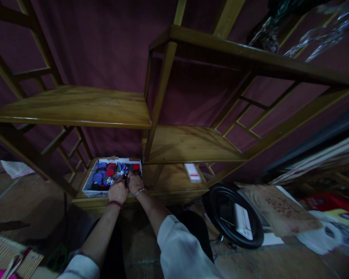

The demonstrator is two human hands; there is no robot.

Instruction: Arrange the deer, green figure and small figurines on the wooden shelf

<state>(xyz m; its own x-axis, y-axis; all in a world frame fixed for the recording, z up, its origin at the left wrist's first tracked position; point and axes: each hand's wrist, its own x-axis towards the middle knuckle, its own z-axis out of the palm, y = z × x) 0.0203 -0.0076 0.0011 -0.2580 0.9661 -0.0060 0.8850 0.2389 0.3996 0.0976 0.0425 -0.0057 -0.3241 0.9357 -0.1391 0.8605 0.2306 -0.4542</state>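
A white shallow box (95,193) stands on the low left shelf of a wooden rack. In it lie several round purple pieces (98,177), red pieces (109,171) and blue-and-white patterned ones; their kind is too small to tell. My left hand (118,191), with a red bead bracelet at the wrist, reaches over the box's front edge, fingers curled. Close beside it, my right hand (134,183) wears a silver bangle and bends its fingers down among the pieces. Both hands look closed, nearly touching; what the fingertips hold is hidden.
Above the box juts a wooden shelf (75,106); a rack post (161,97) rises to its right. A small white packet (193,173) lies on the lower right shelf. On the tiled floor are a black round-rimmed stool (258,232), a patterned board (279,205) and plastic bags (322,232).
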